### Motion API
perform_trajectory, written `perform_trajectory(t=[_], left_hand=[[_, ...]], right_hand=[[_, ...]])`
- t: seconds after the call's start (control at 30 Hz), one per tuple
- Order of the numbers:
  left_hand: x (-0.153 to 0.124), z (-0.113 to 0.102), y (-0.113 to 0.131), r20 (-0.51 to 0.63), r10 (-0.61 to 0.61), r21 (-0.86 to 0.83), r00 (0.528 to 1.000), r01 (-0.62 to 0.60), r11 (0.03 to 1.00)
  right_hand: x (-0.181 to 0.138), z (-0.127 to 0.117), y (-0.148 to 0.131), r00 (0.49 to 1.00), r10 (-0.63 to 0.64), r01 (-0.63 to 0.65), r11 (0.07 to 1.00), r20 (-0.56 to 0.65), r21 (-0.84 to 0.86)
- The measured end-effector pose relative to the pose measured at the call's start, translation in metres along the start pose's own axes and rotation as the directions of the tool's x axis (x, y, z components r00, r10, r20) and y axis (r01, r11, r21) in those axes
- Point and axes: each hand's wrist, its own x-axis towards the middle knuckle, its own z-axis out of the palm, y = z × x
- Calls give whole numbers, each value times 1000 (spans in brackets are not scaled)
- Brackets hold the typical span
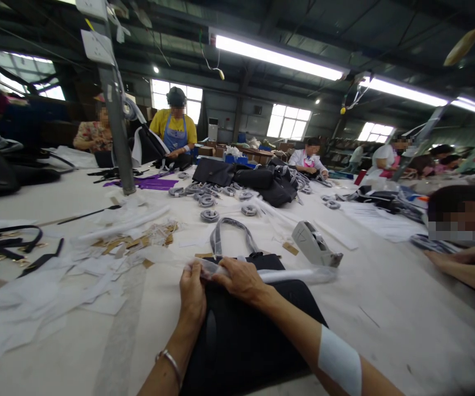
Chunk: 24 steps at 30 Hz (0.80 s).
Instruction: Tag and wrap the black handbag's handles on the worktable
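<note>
A black handbag (pixel 245 335) lies on the table in front of me, its wrapped grey strap handle (pixel 237 223) looping up behind it. My left hand (pixel 193 291) pinches one end of some clear plastic wrap (pixel 208 268) at the bag's top edge. Close beside it, my right hand (pixel 241 279) has its fingers closed on the same wrap. From under the right hand a white roll in clear plastic (pixel 295 275) stretches to the right across the bag. A grey tape dispenser (pixel 315 245) stands just behind that roll.
White paper sheets (pixel 51 297) and brown tags (pixel 134 242) litter the left side. Black straps (pixel 10 247) lie at far left. Wrapped strap coils (pixel 209 215) and black bags (pixel 262 179) are piled ahead. A metal post (pixel 117 126) rises from the table. Co-workers sit around; a person's arm (pixel 460 269) rests at right.
</note>
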Motion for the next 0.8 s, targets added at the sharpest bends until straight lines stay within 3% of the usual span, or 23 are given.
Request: perform_trajectory(t=[0.3, 0.57, 0.8], left_hand=[[1, -1, 0, -47, -21, -62, 999, 18, 998], [5, -5, 0, -17, -14, -127, 1000, 12, 992], [1, -1, 4, -63, -46, -114, 997, 38, 993]], right_hand=[[-36, -15, 53, 999, -22, 25, 992, 26, -124], [-75, -50, 100, 999, 44, -49, 967, -26, -252], [-106, -64, 130, 994, 87, -104, 947, -70, -303]])
